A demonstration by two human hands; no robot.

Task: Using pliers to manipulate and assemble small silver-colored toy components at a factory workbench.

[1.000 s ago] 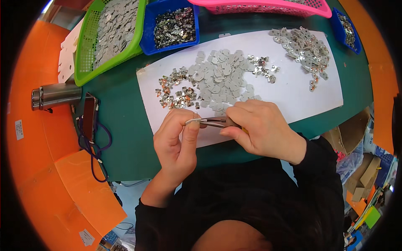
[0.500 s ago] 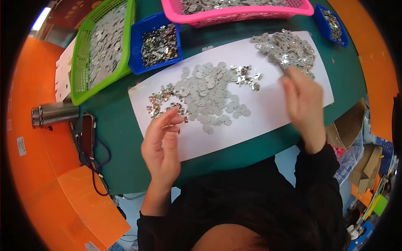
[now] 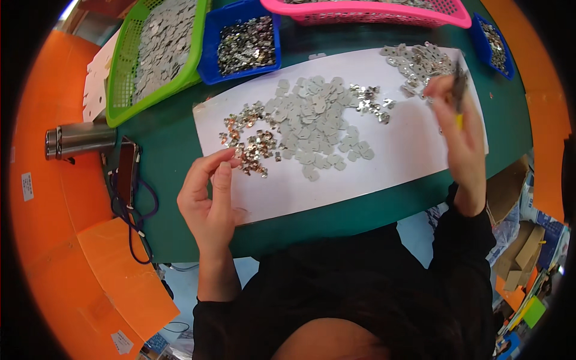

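My left hand [image 3: 207, 195] is at the near edge of a pile of small shiny metal clips [image 3: 255, 150], thumb and fingertips drawn together. Whether a clip is between them, I cannot make out. In my right hand [image 3: 461, 129] is a slim dark tool with a yellow part [image 3: 459, 87]; motion blurs it and its kind is unclear. That hand is beside a heap of silvery metal pieces [image 3: 420, 63] at the far right of the white sheet [image 3: 402, 156]. Between my hands lie flat pale grey tabs [image 3: 318, 120], with more shiny clips [image 3: 373, 103] at their right side.
Along the back stand a green basket [image 3: 114, 90] of grey pieces, a blue bin [image 3: 210, 54], a pink basket [image 3: 372, 13] and a smaller blue bin [image 3: 503, 63]. A steel flask [image 3: 87, 140] and a phone [image 3: 126, 177] with a purple cord are at the left.
My left hand has drawn back to the left from the clips, its fingers closing. My right hand has shifted right, and the tool now points upward. The whole view has shifted slightly.
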